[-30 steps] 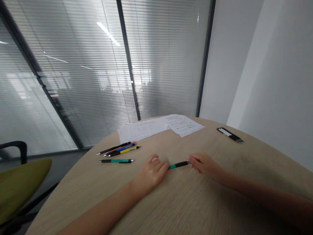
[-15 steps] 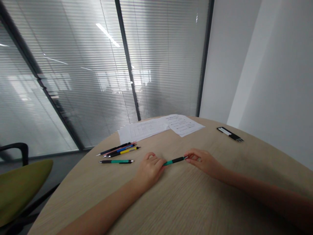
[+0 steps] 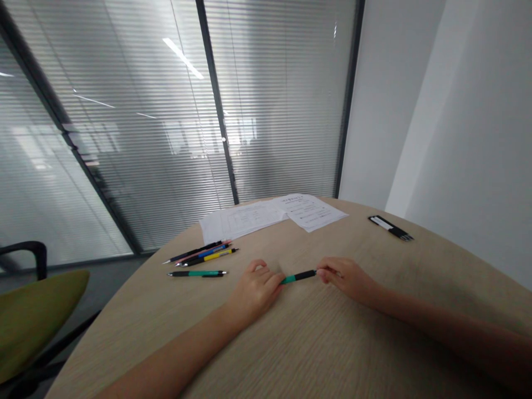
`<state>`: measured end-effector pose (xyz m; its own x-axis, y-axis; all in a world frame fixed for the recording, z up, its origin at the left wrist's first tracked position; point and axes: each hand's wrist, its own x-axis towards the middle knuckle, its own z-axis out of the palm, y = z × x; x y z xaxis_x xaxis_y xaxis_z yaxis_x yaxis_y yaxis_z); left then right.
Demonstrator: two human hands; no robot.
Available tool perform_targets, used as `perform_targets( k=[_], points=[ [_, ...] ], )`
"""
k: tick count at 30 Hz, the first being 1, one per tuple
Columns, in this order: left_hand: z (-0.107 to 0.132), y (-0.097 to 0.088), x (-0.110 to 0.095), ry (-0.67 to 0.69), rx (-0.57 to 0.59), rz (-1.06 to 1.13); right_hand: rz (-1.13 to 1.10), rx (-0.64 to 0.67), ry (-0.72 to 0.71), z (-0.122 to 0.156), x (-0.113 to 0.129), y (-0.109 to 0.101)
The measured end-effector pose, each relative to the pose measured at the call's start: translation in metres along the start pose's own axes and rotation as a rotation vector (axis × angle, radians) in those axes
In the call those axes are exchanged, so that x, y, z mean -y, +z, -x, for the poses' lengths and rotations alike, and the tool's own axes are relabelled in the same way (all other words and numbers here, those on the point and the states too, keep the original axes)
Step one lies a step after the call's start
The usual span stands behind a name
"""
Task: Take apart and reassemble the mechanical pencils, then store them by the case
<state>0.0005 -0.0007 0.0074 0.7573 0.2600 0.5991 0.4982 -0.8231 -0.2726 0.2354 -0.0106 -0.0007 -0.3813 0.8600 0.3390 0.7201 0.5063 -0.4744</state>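
The pen [image 3: 299, 276] spans the gap between my hands, its long axis running left to right, black grip rightward. My left hand [image 3: 258, 286] is clamped on the green end; my right hand [image 3: 347, 279] pinches the tip. Whether the pen touches the tabletop [image 3: 311, 349], I can't quite tell.

Table [image 3: 291, 349]: light wood-grain top, matt, looks smooth. Held pen [image 3: 300, 276]: green plastic-looking barrel, matt black grip, rubbery look. Second green pen [image 3: 203, 274]: similar finish, shiny metal-looking tip. Sheets [image 3: 245, 219]: white paper, matt. Black pack [image 3: 394, 229]: material unclear. Chair seat [image 3: 41, 310]: green, cloth-like. Armrest [image 3: 40, 257]: dull black plastic look. Partition [image 3: 124, 177]: glossy glass, reflections, slatted blinds [image 3: 286, 116], dark metal-looking frame [image 3: 215, 94]. Wall [image 3: 477, 155]: smooth, matt paint.
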Motion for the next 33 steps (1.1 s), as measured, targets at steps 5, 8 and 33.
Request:
perform_targets(
  k=[5,8,33],
  points=[
    [0.0012,0.0,-0.001,0.044,-0.023,-0.015,-0.089,0.077,0.07,0.0004,0.0003,0.0017],
    [0.001,-0.0001,-0.0014,0.027,-0.014,-0.003,-0.148,0.06,0.08,0.0008,-0.0029,0.0045],
    [0.0007,0.0003,-0.001,-0.051,0.021,0.035,-0.088,-0.051,0.031,0.0038,-0.003,0.0089]
  ],
)
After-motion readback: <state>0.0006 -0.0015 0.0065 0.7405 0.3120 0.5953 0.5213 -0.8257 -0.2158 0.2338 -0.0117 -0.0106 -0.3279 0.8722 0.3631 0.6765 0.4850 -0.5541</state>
